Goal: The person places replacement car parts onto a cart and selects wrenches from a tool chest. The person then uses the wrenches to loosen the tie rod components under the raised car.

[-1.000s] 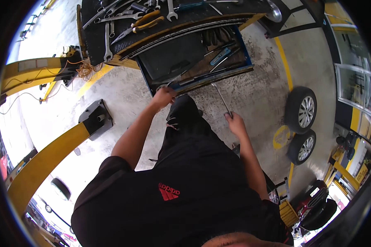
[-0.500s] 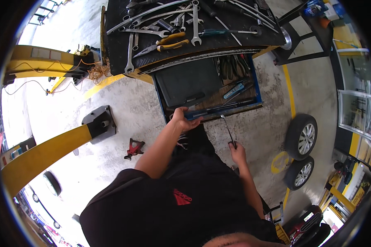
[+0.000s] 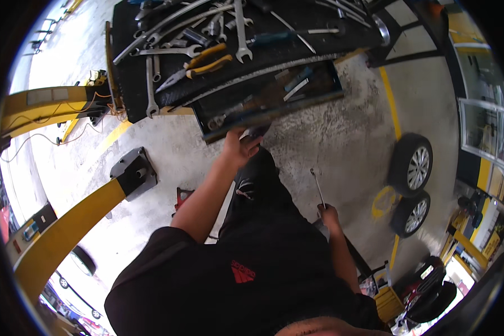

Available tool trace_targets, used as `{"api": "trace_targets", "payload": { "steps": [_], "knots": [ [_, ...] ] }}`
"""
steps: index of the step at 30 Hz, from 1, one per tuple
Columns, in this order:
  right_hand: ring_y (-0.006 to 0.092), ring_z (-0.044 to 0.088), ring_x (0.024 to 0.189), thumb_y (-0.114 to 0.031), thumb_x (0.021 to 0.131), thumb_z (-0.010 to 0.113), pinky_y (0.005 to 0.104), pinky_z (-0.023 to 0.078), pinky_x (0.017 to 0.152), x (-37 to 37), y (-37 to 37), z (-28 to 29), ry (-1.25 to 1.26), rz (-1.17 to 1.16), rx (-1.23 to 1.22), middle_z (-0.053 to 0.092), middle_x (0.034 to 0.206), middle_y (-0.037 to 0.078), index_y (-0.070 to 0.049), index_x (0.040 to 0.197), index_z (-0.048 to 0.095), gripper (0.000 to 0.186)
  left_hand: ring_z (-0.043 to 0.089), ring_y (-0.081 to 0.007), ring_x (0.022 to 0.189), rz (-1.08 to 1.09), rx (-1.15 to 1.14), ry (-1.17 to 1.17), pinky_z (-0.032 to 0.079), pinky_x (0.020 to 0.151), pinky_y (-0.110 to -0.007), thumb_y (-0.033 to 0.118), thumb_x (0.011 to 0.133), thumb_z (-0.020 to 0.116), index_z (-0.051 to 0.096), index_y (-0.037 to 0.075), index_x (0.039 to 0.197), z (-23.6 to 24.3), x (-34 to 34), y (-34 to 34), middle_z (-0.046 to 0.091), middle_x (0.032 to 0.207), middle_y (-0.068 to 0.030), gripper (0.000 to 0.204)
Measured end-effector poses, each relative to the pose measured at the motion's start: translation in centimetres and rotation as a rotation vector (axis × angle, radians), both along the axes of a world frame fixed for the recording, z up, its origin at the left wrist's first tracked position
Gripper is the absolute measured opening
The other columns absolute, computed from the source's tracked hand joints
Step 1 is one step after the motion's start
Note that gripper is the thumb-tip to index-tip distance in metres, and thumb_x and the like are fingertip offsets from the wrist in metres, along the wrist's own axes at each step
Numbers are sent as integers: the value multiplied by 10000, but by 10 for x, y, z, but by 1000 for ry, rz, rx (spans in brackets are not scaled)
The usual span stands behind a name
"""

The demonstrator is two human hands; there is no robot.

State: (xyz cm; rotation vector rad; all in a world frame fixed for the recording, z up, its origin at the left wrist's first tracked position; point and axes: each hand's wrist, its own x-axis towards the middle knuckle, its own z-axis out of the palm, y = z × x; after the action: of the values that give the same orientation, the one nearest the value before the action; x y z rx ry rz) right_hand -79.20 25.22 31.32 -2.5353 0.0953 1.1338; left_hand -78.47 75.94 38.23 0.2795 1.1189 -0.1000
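Observation:
A dark, shallow drawer (image 3: 313,102) stands partly out below the bench top, blurred, with a blue-handled tool (image 3: 298,79), a ring-ended metal tool (image 3: 216,121) and other loose tools in it. My left hand (image 3: 241,148) is at the drawer's front edge, thumb above and fingers curled below. A dark patch between thumb and fingers is too blurred to name. Lower right, my right hand (image 3: 327,214) is closed round a slim metal tool (image 3: 317,186), whose small silver head points up and away from me. It hangs apart from the drawer.
On the black bench top (image 3: 297,56) lie several wrenches, yellow-handled pliers (image 3: 210,60) and screwdrivers. A yellow lift arm (image 3: 73,221) reaches in at left, near a red stand (image 3: 182,197). Two wheels (image 3: 414,165) lie on the floor at right.
The drawer's dark case and pliers no longer show; a drawer with other loose tools is in view, sticking out less. My left hand stayed at the drawer front; my right hand moved lower, farther from it.

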Motion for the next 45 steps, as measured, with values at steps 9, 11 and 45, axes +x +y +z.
{"api": "trace_targets", "payload": {
  "steps": [9, 11, 45],
  "knots": [
    [412, 701, 1007, -415, 911, 641, 461, 529, 869, -37, 12, 50, 201, 57, -154, 732, 1004, 249, -30, 1105, 749, 443, 546, -429, 1214, 262, -156, -20, 462, 998, -558, 219, 1005, 441, 427, 7, 1417, -166, 47, 67, 507, 1399, -245, 463],
    [411, 700, 1005, -418, 904, 646, 472, 526, 864, -35, 19, 69, 301, 45, -237, 731, 993, 249, -26, 1099, 748, 449, 529, -435, 1236, 298, -139, 0, 458, 1014, -554, 204, 1006, 420, 448, -1, 1398, -170, 62, 60, 503, 1404, -245, 443],
    [396, 704, 991, -380, 923, 666, 452, 526, 841, -47, 11, 58, 166, -2, -118, 734, 993, 242, -19, 1138, 733, 426, 718, -212, 793, -1007, 540, 45, 537, 665, -368, 286, 984, 534, 745, 122, 1096, -146, -18, -20, 718, 852, -59, 290]
  ]
}}
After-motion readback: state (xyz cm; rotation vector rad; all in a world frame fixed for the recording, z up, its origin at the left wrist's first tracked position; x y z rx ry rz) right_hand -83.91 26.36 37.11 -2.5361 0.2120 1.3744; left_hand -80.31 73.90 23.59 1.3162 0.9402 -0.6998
